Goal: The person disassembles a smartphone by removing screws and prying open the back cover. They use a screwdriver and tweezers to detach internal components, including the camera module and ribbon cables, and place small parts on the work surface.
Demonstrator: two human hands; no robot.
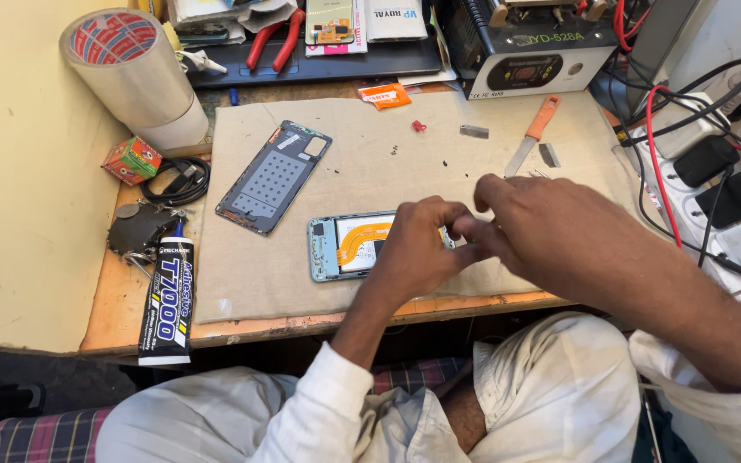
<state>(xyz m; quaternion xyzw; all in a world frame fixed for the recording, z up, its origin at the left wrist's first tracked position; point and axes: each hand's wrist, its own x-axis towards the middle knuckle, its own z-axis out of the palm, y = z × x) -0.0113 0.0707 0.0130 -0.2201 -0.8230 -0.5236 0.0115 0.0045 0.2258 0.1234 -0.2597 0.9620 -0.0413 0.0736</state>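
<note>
An opened phone body with an orange flex cable and a white battery lies on the beige work mat. My left hand rests over the phone's right half, fingers bent on it. My right hand meets it from the right, fingertips pinched together at the phone's edge; whatever is between them is too small to make out. The phone's removed back cover lies inner side up on the mat, to the upper left.
A black glue tube lies at the desk's front left, with a tape roll, a coiled cable and a small box behind it. An orange-handled blade lies at the back right, beside a heating station and power strips.
</note>
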